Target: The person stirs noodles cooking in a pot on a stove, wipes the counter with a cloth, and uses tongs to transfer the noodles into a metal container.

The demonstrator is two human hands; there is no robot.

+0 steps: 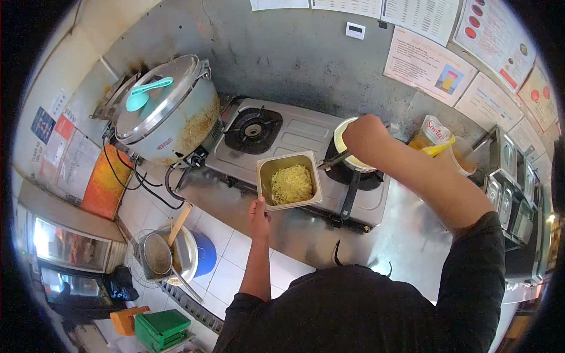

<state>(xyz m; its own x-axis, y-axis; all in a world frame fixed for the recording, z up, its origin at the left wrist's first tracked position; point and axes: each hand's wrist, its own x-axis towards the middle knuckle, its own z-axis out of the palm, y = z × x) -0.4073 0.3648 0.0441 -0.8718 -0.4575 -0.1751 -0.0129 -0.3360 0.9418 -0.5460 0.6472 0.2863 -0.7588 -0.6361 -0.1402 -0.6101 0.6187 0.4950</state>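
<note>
My left hand (pixel 259 216) is closed on the near left corner of a square steel container (pixel 318 194) that holds yellow shredded food (pixel 292 184). Over the right burner sits a pan (pixel 360 166) with a pale rim and a black handle (pixel 351 194). My right hand (pixel 366 138) is above this pan, its fingers curled round a dark utensil (pixel 334 160) that slants down left toward the container. The hand hides part of the pan and what is in it.
The steel stove (pixel 300 126) has a bare left burner (pixel 253 130). A large rice cooker (pixel 170 117) with a turquoise scoop (pixel 147 94) stands left. A blue bucket (pixel 205 254) with strainers is lower left. A Sovita packet (pixel 432 135) and steel containers (pixel 506 200) are right.
</note>
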